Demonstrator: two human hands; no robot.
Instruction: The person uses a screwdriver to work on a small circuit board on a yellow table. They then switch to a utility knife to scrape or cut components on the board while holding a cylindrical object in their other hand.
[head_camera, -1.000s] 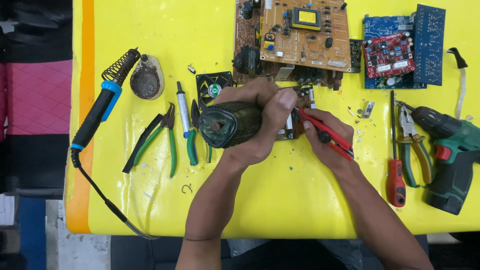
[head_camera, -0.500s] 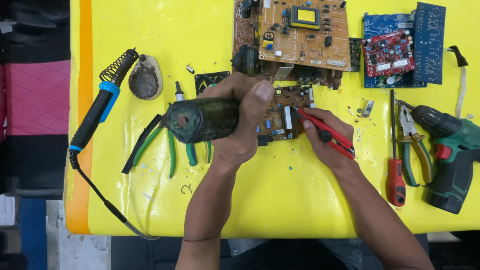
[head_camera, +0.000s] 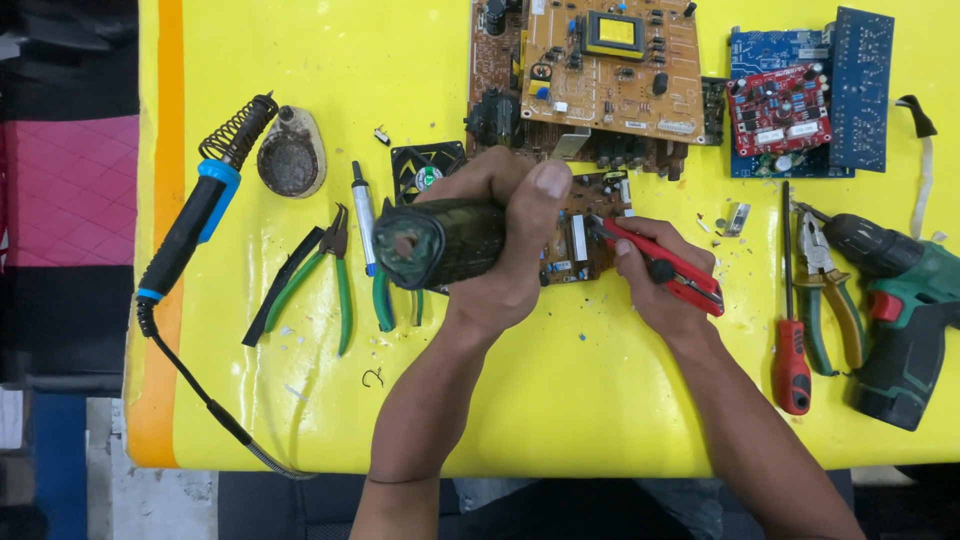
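My left hand (head_camera: 510, 240) is closed around a dark green cylindrical tool (head_camera: 435, 242), held on its side above the yellow table (head_camera: 560, 400), its round end facing left. My right hand (head_camera: 655, 275) grips red-handled cutters (head_camera: 665, 268), whose tip rests on a small brown circuit board (head_camera: 585, 240) lying just right of the cylinder. Part of that board is hidden behind my left hand.
Left: a blue soldering iron (head_camera: 195, 225) with its cord, a tip-cleaner dish (head_camera: 290, 155), green pliers (head_camera: 315, 275), a small fan (head_camera: 425, 165). Back: a large brown board (head_camera: 610, 65), red and blue boards (head_camera: 790, 100). Right: a red screwdriver (head_camera: 790, 330), pliers (head_camera: 830, 290), a green drill (head_camera: 905, 310).
My left hand swung the green cylinder left over the pliers, then partly back toward the board. My right hand with the cutters has stayed at the small board.
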